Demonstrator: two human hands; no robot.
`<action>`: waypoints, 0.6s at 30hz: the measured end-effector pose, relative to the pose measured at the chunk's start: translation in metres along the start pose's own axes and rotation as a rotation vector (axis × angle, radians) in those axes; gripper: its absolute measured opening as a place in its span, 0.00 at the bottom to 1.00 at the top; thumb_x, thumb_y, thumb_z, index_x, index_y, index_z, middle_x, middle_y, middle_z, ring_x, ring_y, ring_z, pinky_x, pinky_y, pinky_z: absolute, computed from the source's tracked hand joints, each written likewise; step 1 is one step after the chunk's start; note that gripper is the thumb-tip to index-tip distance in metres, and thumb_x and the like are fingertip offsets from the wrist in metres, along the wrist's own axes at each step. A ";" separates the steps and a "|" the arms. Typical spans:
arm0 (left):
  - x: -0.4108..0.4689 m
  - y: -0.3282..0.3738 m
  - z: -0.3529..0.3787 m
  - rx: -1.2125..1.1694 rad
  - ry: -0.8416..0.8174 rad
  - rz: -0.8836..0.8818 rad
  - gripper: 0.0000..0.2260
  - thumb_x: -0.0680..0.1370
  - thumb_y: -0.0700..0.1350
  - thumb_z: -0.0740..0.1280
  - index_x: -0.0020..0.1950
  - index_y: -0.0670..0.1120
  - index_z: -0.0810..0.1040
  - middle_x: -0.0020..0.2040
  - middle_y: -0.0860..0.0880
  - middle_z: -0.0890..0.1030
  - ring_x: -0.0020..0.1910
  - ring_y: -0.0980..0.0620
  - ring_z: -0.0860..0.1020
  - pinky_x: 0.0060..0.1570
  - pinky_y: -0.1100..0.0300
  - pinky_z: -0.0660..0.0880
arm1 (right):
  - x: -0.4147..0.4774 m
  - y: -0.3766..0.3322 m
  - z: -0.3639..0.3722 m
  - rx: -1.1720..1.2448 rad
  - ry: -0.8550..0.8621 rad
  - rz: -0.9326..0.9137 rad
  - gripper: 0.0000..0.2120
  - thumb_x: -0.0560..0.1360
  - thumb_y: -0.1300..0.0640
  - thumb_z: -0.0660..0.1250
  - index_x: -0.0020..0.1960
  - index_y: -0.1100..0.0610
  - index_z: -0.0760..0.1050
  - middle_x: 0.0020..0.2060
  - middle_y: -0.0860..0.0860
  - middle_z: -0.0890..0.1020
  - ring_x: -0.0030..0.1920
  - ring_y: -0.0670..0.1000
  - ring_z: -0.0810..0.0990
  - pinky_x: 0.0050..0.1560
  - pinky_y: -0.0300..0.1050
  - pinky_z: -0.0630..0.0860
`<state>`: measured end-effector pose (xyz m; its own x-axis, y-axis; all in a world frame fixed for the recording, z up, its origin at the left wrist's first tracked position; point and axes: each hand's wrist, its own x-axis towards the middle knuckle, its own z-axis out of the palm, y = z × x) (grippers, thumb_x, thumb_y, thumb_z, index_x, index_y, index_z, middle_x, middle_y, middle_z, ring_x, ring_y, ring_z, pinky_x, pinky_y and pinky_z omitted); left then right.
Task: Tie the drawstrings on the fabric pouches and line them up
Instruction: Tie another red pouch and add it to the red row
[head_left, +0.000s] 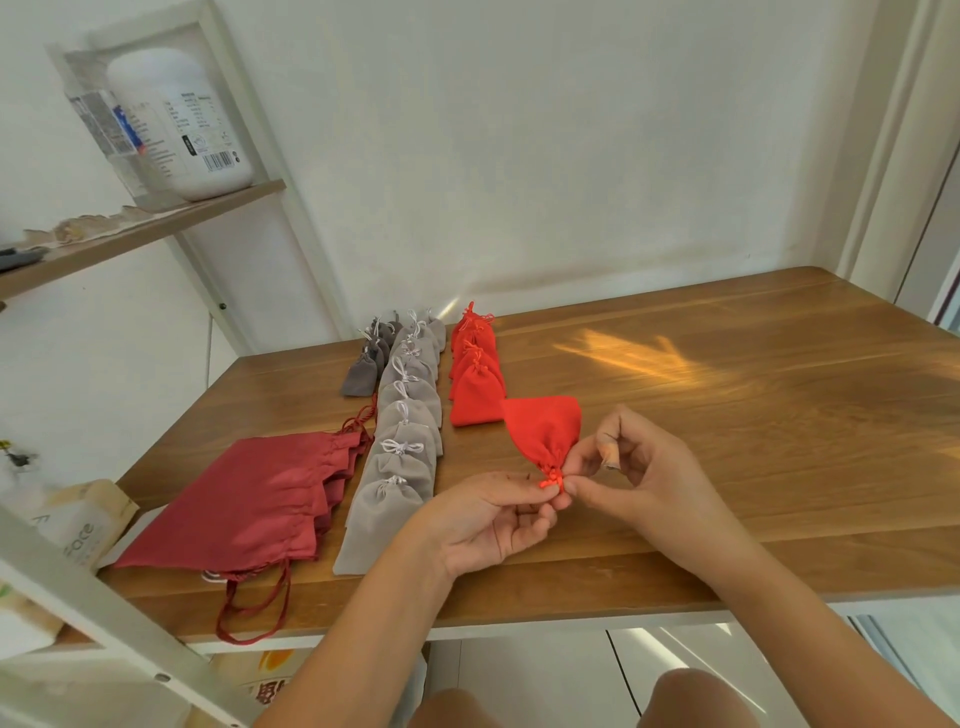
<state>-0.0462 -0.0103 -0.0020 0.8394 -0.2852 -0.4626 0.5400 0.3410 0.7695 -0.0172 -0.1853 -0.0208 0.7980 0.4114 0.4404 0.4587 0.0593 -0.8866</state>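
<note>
Left hand (488, 519) and right hand (639, 467) each pinch the drawstring knot (553, 475) of one red pouch (545, 426), right of the light grey pouch row (408, 431). One maroon bag stack (249, 499) lies left of that row. Farther, right of it: about five tied red pouches (475, 384).

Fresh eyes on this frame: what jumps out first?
The bright red pouch at centre, its drawstring pinched between the left hand and the right hand. Behind it runs a row of red pouches, with a longer row of light grey pouches to its left and a stack of larger dark red bags at the left of the wooden table.
</note>
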 end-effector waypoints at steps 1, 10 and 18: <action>0.000 0.001 0.000 0.040 0.005 -0.008 0.05 0.68 0.35 0.68 0.36 0.39 0.84 0.33 0.45 0.81 0.27 0.57 0.79 0.28 0.67 0.77 | 0.000 0.001 -0.001 0.005 -0.014 0.007 0.18 0.69 0.73 0.72 0.38 0.60 0.63 0.39 0.56 0.83 0.40 0.48 0.81 0.47 0.36 0.74; -0.004 0.002 0.004 0.232 0.033 -0.023 0.05 0.67 0.40 0.69 0.33 0.43 0.85 0.30 0.47 0.81 0.26 0.57 0.78 0.26 0.67 0.77 | 0.002 0.004 -0.003 0.050 -0.104 0.051 0.18 0.70 0.75 0.68 0.38 0.59 0.62 0.38 0.54 0.80 0.40 0.49 0.74 0.45 0.37 0.72; -0.004 0.002 0.003 0.247 0.075 -0.025 0.11 0.76 0.35 0.66 0.36 0.41 0.83 0.30 0.47 0.79 0.25 0.56 0.77 0.25 0.67 0.76 | 0.000 0.000 -0.003 0.042 -0.151 0.082 0.18 0.71 0.73 0.67 0.37 0.57 0.62 0.38 0.57 0.78 0.39 0.49 0.73 0.41 0.39 0.71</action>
<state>-0.0485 -0.0110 0.0025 0.8333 -0.2208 -0.5069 0.5367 0.1032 0.8374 -0.0162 -0.1885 -0.0202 0.7626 0.5482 0.3433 0.3757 0.0565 -0.9250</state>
